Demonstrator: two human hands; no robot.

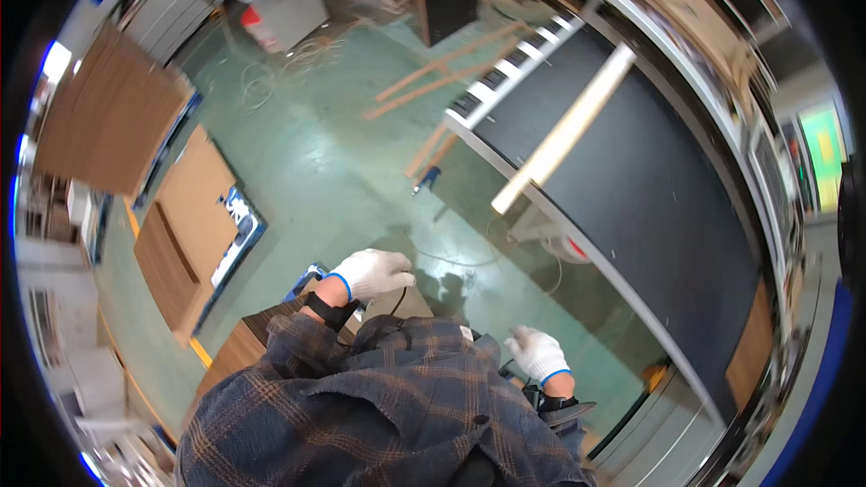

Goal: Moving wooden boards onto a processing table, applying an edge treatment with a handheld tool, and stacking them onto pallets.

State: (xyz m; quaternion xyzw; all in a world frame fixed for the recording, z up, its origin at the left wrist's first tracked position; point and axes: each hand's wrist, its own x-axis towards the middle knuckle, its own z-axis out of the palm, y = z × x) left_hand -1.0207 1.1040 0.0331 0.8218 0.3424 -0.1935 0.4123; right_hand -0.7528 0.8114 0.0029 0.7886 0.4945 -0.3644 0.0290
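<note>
My left hand (372,274), in a white knit glove with a blue cuff, hovers in front of my body. Its fingers point right, loosely extended, and I see nothing held in them. A thin dark cord (400,301) hangs just below it. My right hand (538,354), gloved the same way, is low by my right side with fingers slightly bent and apart; it appears to hold nothing. To the right stands a long dark-topped worktable (649,180). Across its near edge lies a long pale strip (568,131), one end jutting over the floor.
Stacked brown panels (113,113) stand far left, near a pallet of flat boards (194,207). A small dark blue tool (428,180) lies on the green floor (316,153), with wooden slats (442,68) beyond. Brown boards (236,352) sit close by my left side.
</note>
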